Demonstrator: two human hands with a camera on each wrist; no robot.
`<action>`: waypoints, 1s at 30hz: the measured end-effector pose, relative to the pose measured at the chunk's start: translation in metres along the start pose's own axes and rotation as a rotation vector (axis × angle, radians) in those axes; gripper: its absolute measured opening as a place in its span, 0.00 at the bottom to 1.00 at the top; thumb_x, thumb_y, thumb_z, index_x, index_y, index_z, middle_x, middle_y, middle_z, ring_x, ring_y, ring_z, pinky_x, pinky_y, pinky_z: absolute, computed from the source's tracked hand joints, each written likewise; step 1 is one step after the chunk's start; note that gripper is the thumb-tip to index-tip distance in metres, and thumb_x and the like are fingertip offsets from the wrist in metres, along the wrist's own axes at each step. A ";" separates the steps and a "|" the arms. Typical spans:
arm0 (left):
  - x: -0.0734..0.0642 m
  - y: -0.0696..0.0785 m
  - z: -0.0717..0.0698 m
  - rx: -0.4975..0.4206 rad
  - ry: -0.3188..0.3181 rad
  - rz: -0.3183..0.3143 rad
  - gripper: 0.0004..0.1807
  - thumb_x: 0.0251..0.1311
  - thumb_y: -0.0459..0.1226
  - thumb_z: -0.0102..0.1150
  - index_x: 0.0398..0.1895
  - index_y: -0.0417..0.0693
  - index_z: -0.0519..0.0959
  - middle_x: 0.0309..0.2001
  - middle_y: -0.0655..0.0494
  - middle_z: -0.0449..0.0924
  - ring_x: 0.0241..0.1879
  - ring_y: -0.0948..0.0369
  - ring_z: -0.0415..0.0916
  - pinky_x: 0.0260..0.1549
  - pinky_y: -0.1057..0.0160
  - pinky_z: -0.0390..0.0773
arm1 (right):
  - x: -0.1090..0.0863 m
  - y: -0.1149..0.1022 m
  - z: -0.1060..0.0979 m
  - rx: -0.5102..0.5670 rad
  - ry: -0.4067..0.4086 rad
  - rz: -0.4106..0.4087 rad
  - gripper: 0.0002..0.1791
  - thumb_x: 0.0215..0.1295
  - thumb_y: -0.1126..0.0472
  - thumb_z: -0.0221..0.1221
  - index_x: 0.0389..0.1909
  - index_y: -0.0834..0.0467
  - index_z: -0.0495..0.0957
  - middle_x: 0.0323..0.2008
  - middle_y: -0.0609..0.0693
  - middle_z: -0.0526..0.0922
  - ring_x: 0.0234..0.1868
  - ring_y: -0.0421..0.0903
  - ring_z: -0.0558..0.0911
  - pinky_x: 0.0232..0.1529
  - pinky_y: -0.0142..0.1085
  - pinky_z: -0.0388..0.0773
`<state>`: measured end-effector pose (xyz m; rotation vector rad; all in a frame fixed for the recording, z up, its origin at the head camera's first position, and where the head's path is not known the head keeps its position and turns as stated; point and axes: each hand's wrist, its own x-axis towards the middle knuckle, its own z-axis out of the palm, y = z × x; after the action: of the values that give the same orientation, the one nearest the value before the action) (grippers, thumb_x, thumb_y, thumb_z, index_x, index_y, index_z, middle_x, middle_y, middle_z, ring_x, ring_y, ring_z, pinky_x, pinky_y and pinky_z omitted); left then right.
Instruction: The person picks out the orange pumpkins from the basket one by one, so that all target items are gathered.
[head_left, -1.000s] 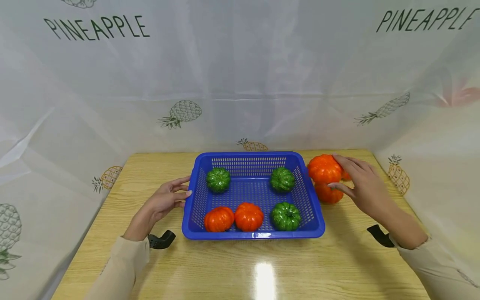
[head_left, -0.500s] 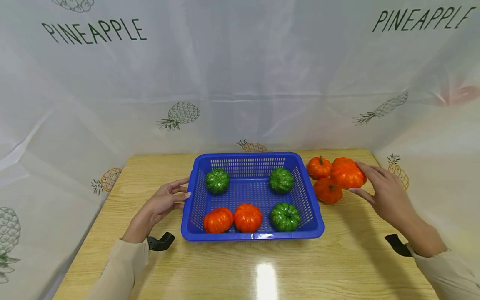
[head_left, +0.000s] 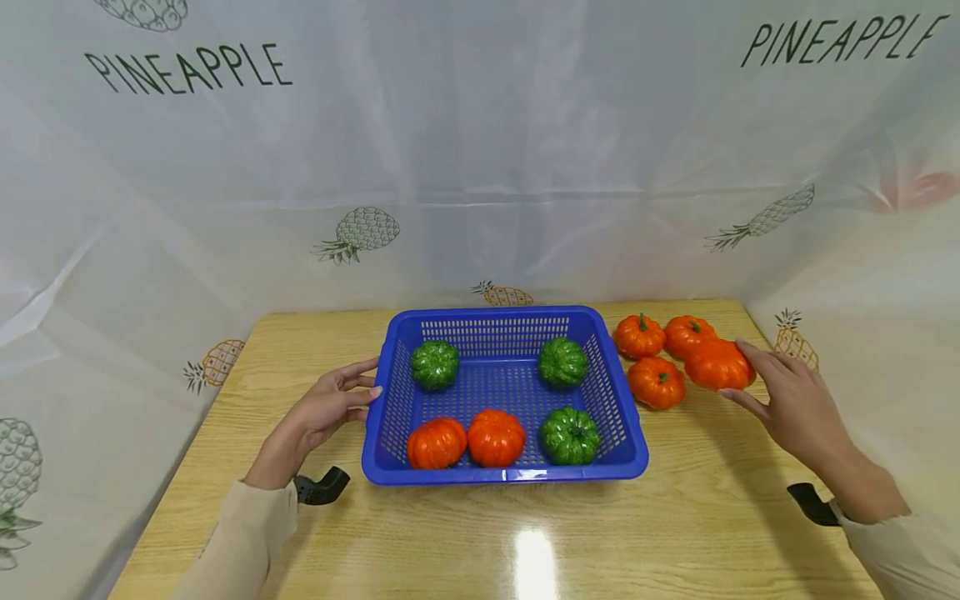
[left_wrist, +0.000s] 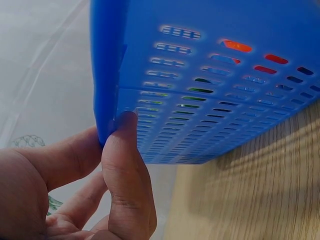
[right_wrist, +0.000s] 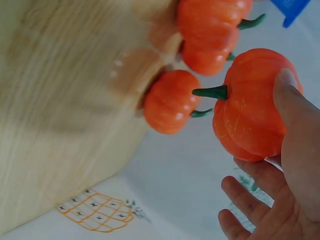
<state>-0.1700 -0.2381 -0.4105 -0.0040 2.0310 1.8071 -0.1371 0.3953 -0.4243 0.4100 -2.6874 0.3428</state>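
Observation:
My right hand (head_left: 795,400) pinches an orange toy pumpkin (head_left: 718,364) between thumb and fingers, close beside three other orange pumpkins on the table. The right wrist view shows the held pumpkin (right_wrist: 255,107) with its green stem pointing away from the palm. At the other side, my left hand (head_left: 326,406) holds the left rim of a blue plastic basket (head_left: 504,475). Thumb and forefinger pinch that rim in the left wrist view. Two orange pumpkins (head_left: 497,437) lie along the basket's near side, and three green ones (head_left: 570,435) sit at its other corners.
Right of the basket, the loose orange pumpkins (head_left: 657,382) cluster near the back edge of the wooden table (head_left: 420,542). A pale curtain (head_left: 480,167) printed with pineapples hangs behind and along both sides. A black wrist mount (head_left: 813,504) sticks out from the right wrist.
My right hand has carried its pumpkin rightward and toward me, off the loose group, uncovering the pumpkins beneath and behind it. The left hand stays at the basket rim.

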 end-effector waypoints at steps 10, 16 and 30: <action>0.001 -0.001 0.000 0.006 0.004 -0.002 0.37 0.78 0.28 0.53 0.85 0.37 0.52 0.60 0.40 0.73 0.40 0.63 0.83 0.41 0.65 0.87 | -0.009 0.015 0.015 0.010 -0.034 0.018 0.43 0.66 0.55 0.73 0.75 0.69 0.66 0.57 0.79 0.77 0.57 0.78 0.71 0.55 0.76 0.65; 0.000 -0.001 0.001 0.014 0.008 -0.004 0.37 0.78 0.29 0.53 0.85 0.38 0.52 0.61 0.38 0.72 0.40 0.63 0.83 0.41 0.64 0.87 | -0.010 0.019 0.024 0.000 -0.065 0.032 0.41 0.68 0.54 0.71 0.74 0.71 0.66 0.58 0.81 0.76 0.56 0.79 0.72 0.54 0.77 0.66; 0.000 -0.002 0.001 0.014 0.014 0.000 0.37 0.78 0.29 0.53 0.85 0.38 0.52 0.64 0.35 0.71 0.38 0.63 0.83 0.40 0.65 0.87 | -0.003 0.023 0.036 0.019 -0.086 0.019 0.41 0.70 0.55 0.70 0.72 0.76 0.65 0.59 0.83 0.75 0.54 0.83 0.73 0.52 0.76 0.71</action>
<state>-0.1691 -0.2372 -0.4120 -0.0125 2.0534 1.7976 -0.1545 0.4062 -0.4620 0.4135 -2.7756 0.3651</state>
